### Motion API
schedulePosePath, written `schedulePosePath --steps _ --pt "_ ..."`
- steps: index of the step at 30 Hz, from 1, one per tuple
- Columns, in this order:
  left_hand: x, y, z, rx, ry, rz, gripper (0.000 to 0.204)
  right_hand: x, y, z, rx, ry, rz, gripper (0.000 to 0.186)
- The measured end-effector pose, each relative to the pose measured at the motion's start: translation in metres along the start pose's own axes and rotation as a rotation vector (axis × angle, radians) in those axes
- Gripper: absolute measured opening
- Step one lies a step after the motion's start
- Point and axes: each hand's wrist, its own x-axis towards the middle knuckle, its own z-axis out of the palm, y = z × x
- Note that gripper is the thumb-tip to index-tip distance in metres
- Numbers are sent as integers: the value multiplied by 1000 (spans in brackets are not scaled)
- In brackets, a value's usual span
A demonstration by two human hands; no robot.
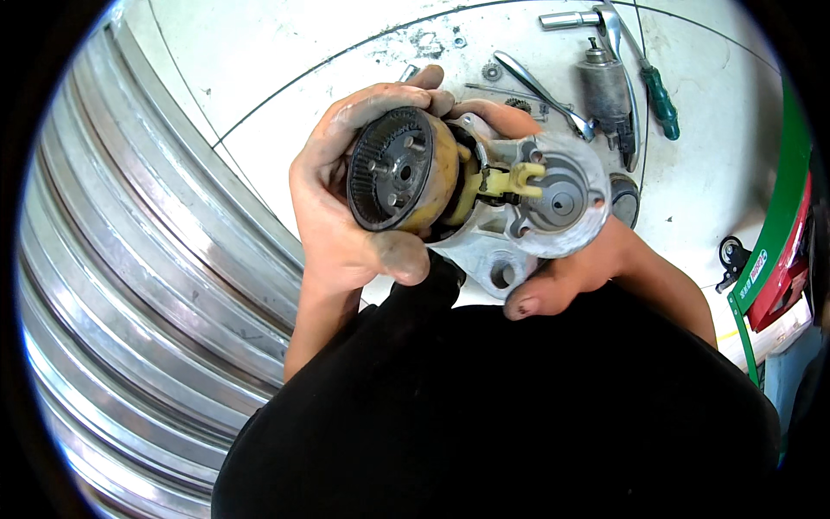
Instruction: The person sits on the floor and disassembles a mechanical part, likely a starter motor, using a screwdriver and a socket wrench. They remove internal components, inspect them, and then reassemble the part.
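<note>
A round ring gear assembly [443, 177], yellowish outside with a black toothed inner rim and several small pins, is gripped by my left hand [324, 229], fingers over its top and thumb below. My right hand [575, 281] holds the grey cast-metal starter housing [579, 233], its thumb near a mounting hole and fingers behind it. Between the two parts shows a yellow shift fork [501, 182], its forked end over the housing's round recess. The ring gear sits at the housing's open end; how deep it goes in is hidden by my fingers.
Beyond my hands on the white floor lie a cylindrical solenoid [605, 91], a ratchet with a socket [575, 19], a green-handled screwdriver [661, 108] and a small gear [492, 71]. Ridged shiny metal [164, 233] fills the left. A caster wheel [733, 256] and green frame [782, 182] stand right.
</note>
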Motion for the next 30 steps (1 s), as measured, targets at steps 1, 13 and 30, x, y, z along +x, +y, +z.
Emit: schedulePosePath --steps 1,13,30 --pt "-1 1 -1 -14 0 -7 109 0 -2 0 -31 1 3 126" --pt "0 7 2 -4 3 -178 106 -8 -6 -2 18 -2 88 109" --pt "7 -6 -5 -174 -423 13 96 -27 4 -3 523 44 320 110"
